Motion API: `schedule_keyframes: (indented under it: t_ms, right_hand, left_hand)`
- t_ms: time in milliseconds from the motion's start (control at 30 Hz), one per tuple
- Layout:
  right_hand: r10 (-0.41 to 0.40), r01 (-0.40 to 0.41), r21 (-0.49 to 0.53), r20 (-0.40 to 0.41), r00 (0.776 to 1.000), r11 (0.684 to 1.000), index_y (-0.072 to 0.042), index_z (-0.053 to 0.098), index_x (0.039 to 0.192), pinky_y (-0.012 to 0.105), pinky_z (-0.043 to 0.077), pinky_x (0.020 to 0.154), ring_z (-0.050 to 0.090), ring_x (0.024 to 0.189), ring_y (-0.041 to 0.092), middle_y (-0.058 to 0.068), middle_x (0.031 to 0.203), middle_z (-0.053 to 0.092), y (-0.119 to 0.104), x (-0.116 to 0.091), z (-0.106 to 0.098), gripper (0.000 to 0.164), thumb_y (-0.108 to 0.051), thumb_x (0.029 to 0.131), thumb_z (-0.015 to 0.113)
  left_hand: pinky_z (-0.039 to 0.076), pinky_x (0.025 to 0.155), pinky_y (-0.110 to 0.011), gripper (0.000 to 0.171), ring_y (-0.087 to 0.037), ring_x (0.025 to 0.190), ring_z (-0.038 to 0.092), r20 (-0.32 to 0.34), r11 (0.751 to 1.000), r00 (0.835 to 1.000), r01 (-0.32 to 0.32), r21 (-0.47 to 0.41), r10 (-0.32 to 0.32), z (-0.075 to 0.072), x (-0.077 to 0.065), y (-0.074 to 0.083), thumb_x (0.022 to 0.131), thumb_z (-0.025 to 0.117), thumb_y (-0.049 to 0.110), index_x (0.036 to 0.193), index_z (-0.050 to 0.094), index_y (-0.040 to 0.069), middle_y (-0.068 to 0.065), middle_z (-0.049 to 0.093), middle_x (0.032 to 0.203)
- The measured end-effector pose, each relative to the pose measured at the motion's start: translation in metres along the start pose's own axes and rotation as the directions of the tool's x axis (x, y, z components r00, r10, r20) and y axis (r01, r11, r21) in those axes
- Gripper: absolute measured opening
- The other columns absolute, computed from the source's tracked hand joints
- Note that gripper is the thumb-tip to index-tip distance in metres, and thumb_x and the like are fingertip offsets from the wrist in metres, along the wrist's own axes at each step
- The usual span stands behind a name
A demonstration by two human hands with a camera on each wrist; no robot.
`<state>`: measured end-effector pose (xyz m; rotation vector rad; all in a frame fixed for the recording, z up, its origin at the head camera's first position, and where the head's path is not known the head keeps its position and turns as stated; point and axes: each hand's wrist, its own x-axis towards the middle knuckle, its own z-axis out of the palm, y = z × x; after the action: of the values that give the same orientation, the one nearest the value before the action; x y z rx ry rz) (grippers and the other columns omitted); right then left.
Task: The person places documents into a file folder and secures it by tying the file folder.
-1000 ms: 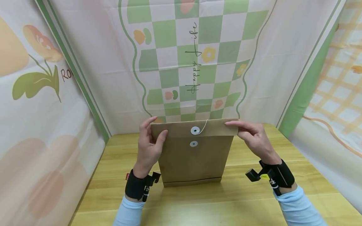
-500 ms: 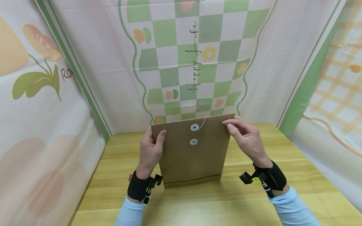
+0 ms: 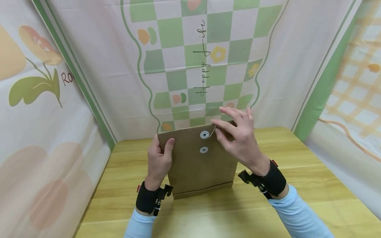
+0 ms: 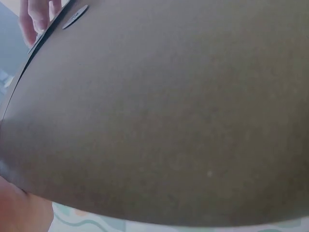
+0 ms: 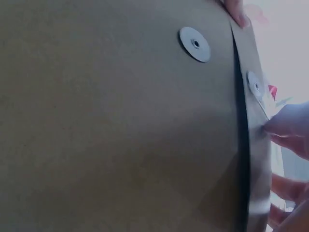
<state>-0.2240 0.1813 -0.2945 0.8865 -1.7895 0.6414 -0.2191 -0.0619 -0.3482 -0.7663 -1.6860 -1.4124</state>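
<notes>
A brown kraft paper envelope (image 3: 193,172) stands upright on the table, its top flap folded down over the front. My left hand (image 3: 159,162) grips its upper left corner, thumb in front and fingers hidden behind. One white button (image 3: 202,135) is on the flap, and a second white button (image 3: 203,150) sits just below on the body. A thin white string (image 3: 212,133) runs from the flap button up to my right hand (image 3: 241,138), whose thumb and index finger pinch it near the top edge. In the right wrist view, the flap (image 5: 258,159) stands slightly off the body.
A wooden table (image 3: 119,185) carries the envelope, and its surface extends to both sides. Behind it hangs a patterned cloth (image 3: 171,62) with green checks. More printed cloth (image 3: 44,138) closes off the left side, and checked cloth (image 3: 357,86) the right.
My right hand has left the flap's right corner, moved left and taken hold of the string. The flap now lies closer to the body. My left hand keeps its grip on the corner.
</notes>
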Motion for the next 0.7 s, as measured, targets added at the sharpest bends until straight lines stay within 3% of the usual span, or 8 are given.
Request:
schedule_keyframes:
  t_ms: [100, 200, 333, 467, 700]
  right_hand:
    - [-0.015, 0.015, -0.014, 0.020, 1.000, 1.000, -0.008, 0.071, 0.101, 0.063, 0.003, 0.105, 0.052, 0.111, 0.035, 0.012, 0.110, 0.065, -0.002, 0.002, 0.000, 0.026, -0.005, 0.076, 0.069]
    - [-0.026, 0.026, -0.006, -0.015, 1.000, 1.000, -0.005, 0.072, 0.097, 0.061, 0.006, 0.107, 0.055, 0.105, 0.032, 0.011, 0.103, 0.067, -0.001, 0.002, 0.001, 0.023, -0.002, 0.075, 0.071]
    - [-0.087, 0.085, -0.018, -0.092, 0.992, 0.996, 0.001, 0.069, 0.090, 0.058, 0.021, 0.105, 0.056, 0.099, 0.035, 0.017, 0.102, 0.066, 0.001, 0.003, 0.004, 0.010, -0.003, 0.082, 0.065]
    - [-0.166, 0.163, -0.038, -0.131, 0.977, 0.986, 0.007, 0.065, 0.088, 0.049, 0.039, 0.092, 0.056, 0.096, 0.039, 0.021, 0.101, 0.064, 0.001, 0.004, 0.007, 0.014, -0.005, 0.089, 0.058]
    - [-0.247, 0.245, -0.047, -0.048, 0.968, 0.968, 0.005, 0.064, 0.088, 0.041, 0.043, 0.078, 0.054, 0.091, 0.040, 0.024, 0.105, 0.060, 0.002, 0.002, 0.005, 0.015, -0.009, 0.090, 0.058]
  left_hand:
    - [0.040, 0.051, -0.023, 0.013, -0.021, 0.057, 0.052, -0.006, 1.000, 1.000, -0.012, -0.001, 0.012, 0.001, 0.004, 0.012, 0.082, 0.057, -0.014, 0.092, 0.051, -0.009, -0.012, 0.052, 0.071]
    - [0.040, 0.050, -0.022, 0.012, -0.022, 0.056, 0.051, -0.012, 1.000, 1.000, -0.020, 0.008, 0.020, 0.001, 0.005, 0.019, 0.082, 0.057, -0.013, 0.091, 0.050, -0.010, -0.013, 0.051, 0.070]
    - [0.039, 0.050, -0.022, 0.012, -0.018, 0.056, 0.051, -0.016, 1.000, 1.000, -0.007, 0.013, 0.007, 0.000, 0.001, 0.006, 0.083, 0.058, -0.010, 0.092, 0.051, -0.006, -0.009, 0.051, 0.070]
    - [0.039, 0.049, -0.022, 0.011, -0.013, 0.057, 0.051, -0.012, 1.000, 1.000, 0.001, 0.013, 0.000, 0.000, -0.003, -0.005, 0.085, 0.059, -0.005, 0.093, 0.052, -0.002, -0.005, 0.051, 0.069]
    - [0.039, 0.049, -0.022, 0.010, -0.013, 0.057, 0.051, -0.011, 1.000, 1.000, -0.002, 0.013, 0.002, 0.000, -0.004, -0.005, 0.086, 0.059, -0.002, 0.094, 0.052, -0.001, -0.005, 0.052, 0.071]
